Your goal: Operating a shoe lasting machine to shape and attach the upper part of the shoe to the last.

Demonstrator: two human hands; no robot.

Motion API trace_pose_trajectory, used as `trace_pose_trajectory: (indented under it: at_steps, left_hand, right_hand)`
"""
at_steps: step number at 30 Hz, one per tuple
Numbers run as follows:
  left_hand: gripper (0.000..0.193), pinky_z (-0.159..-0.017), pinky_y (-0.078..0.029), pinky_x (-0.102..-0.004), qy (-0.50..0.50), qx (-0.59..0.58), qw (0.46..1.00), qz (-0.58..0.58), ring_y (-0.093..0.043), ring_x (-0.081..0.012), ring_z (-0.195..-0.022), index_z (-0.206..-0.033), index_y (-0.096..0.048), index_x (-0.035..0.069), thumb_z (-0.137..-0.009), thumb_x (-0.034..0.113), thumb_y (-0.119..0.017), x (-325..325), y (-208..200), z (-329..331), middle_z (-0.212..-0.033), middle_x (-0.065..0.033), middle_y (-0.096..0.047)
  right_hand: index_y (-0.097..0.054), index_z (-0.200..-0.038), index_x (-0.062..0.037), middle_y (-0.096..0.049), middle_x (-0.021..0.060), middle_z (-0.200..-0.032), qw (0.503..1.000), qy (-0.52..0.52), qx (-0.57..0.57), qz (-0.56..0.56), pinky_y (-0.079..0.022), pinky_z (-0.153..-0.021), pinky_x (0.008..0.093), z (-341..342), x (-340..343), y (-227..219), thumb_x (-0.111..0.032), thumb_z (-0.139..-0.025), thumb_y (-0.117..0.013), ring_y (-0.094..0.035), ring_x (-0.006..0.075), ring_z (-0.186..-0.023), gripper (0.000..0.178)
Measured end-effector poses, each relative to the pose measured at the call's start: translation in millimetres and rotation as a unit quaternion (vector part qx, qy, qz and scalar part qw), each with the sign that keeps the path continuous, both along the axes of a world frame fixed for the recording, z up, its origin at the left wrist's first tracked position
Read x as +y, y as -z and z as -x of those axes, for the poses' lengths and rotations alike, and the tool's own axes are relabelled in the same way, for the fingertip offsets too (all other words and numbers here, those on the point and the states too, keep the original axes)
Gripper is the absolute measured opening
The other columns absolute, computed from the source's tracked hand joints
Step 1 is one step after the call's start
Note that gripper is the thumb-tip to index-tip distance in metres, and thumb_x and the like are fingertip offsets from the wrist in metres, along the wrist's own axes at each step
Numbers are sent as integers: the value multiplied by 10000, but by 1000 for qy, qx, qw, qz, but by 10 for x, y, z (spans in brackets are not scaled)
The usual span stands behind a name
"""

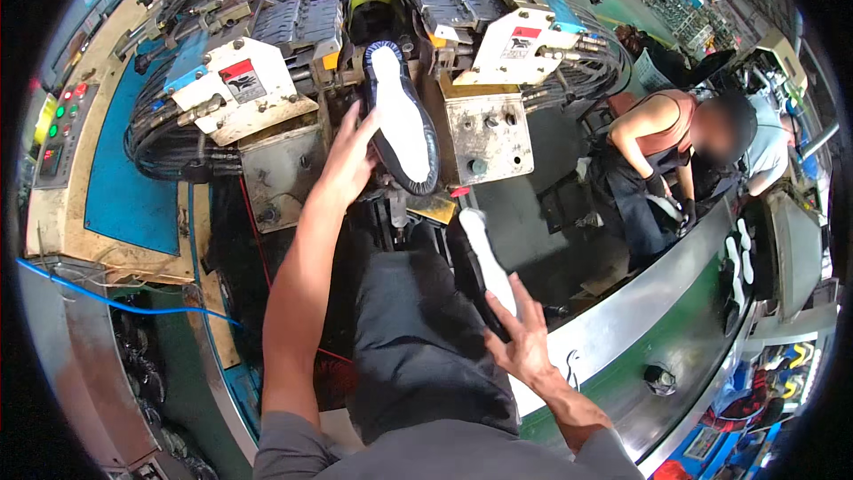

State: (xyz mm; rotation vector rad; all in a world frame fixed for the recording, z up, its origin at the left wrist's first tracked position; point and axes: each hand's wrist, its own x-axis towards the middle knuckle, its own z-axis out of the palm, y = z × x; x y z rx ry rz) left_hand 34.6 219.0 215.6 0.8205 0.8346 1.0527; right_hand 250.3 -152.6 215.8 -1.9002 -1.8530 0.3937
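A big machine (493,138) stands in front. A green belt (569,427) with a shiny edge is on the right, and another person (653,129) is past it. The black shoe (404,138), white sole up, pokes out at the middle of the machine's front edge. The left hand (349,160) is open, fingers spread by the shoe's left side. The right hand (526,338) grips a second shoe (484,249), black and white too, near the belt's left end. Dark floor (524,227) shows between machine and belt.
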Motion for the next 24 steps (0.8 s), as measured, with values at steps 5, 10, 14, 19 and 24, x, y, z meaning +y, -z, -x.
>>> trace_pose_trajectory:
  at_steps: [5,10,14,19,24]
  left_hand:
    - [401,-892,-653,-461,60,-117,985,108,-751,-251,-996,-1334,-636,95,-1005,272,-782,443,-64,-160,-1111,-94,-742]
    - [563,-982,-628,-471,104,-141,981,84,-743,-322,-1092,-1465,-548,0,-994,242,-738,-421,23,521,-1215,-191,-724]
    - [827,-1179,-504,-630,114,-154,981,42,-642,-502,-1347,-1628,-372,-53,-1030,433,-671,-1503,247,1025,-1518,-343,-578]
    - [1001,-1170,-471,-692,56,-282,937,197,-616,-545,-1354,-1662,-332,-27,-1068,776,-387,-2500,948,1476,-1540,-328,-551]
    - [770,-1070,-574,-558,-24,-107,965,238,-726,-448,-1171,-1603,-420,-26,-1133,582,-442,-2909,1552,1579,-1398,-274,-668]
  right_hand:
    - [-648,-1542,-244,-366,326,-1691,989,-31,-93,-108,-551,-1065,552,-38,895,-590,-118,-782,-874,-585,495,-1275,804]
    - [-587,-1585,-330,-388,276,-1668,975,-59,-140,-165,-560,-1057,549,156,2032,-837,-163,-807,-872,-579,476,-1193,845]
    - [-528,-1618,-384,-277,283,-1724,976,-53,-139,-157,-566,-1015,619,457,2735,-685,-199,-853,-847,-521,541,-1246,849]
    - [-525,-1619,-352,-255,303,-1728,971,-16,-180,-157,-572,-978,628,762,2891,-190,-222,-874,-840,-534,557,-1191,820]
    - [-458,-1657,-210,-235,354,-1717,974,-32,-169,-148,-465,-1150,634,1034,2838,-183,-253,-938,-821,-469,599,-1322,807]
